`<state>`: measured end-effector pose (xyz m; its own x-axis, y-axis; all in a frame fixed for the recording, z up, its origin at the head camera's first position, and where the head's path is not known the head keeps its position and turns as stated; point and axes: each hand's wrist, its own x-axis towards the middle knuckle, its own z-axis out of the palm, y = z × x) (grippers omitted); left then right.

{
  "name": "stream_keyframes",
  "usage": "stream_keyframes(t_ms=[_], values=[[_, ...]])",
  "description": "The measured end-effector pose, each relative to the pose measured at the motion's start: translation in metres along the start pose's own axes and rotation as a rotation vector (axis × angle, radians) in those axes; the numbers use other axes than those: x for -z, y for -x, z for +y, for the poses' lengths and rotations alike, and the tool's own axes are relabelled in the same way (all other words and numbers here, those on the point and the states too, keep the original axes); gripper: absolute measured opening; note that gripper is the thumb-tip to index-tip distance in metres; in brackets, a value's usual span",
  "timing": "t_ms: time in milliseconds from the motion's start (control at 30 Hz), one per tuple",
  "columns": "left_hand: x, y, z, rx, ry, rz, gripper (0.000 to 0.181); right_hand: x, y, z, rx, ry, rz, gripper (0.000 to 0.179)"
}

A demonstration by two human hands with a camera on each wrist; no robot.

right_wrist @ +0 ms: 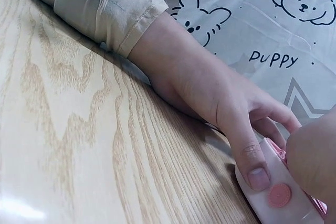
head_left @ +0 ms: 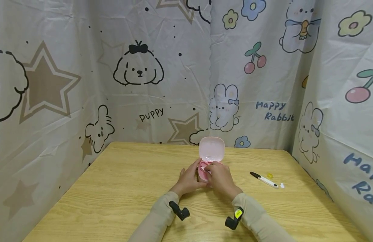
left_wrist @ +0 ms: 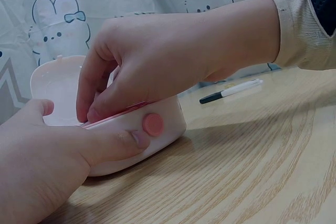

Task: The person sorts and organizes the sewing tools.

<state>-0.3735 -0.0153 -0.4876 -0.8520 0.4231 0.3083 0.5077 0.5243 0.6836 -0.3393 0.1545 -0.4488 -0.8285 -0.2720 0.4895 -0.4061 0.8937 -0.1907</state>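
Observation:
A small white-and-pink box (head_left: 203, 174) stands on the table with its hinged lid (head_left: 212, 149) raised at the back. My left hand (head_left: 189, 179) grips its left side, the thumb lying along the front wall beside a round pink button (left_wrist: 153, 125). From the right, my right hand (head_left: 220, 175) reaches down into the box with thumb and fingertips brought together. A small white piece (head_left: 203, 168) shows at these fingertips, over the pink inside; its kind is too small to make out. The right hand hides much of the box's inside.
To the right of the box lies a black-and-white marker (head_left: 264, 179). Beside it are a small yellow round item (head_left: 270, 175) and a small white bit (head_left: 282, 185). Printed curtains (head_left: 162, 111) hang behind and along both sides of the wooden table (head_left: 114, 188).

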Motion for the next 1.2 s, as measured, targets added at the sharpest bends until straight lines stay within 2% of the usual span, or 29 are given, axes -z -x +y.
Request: stream_keyframes(t_ms=[267, 867, 1200], values=[[-0.0012, 0.0012, 0.0005, 0.003, 0.009, 0.005, 0.107, -0.0010, -0.0011, -0.0012, 0.021, 0.005, 0.024, 0.008], [0.0004, 0.0005, 0.0015, -0.009, -0.006, -0.001, 0.108, -0.0004, -0.0053, 0.0048, 0.032, -0.002, 0.006, 0.005], [0.0014, 0.0009, 0.0013, -0.015, -0.009, -0.001, 0.110, 0.0035, -0.0061, 0.0070, -0.024, -0.092, -0.060, 0.012]])
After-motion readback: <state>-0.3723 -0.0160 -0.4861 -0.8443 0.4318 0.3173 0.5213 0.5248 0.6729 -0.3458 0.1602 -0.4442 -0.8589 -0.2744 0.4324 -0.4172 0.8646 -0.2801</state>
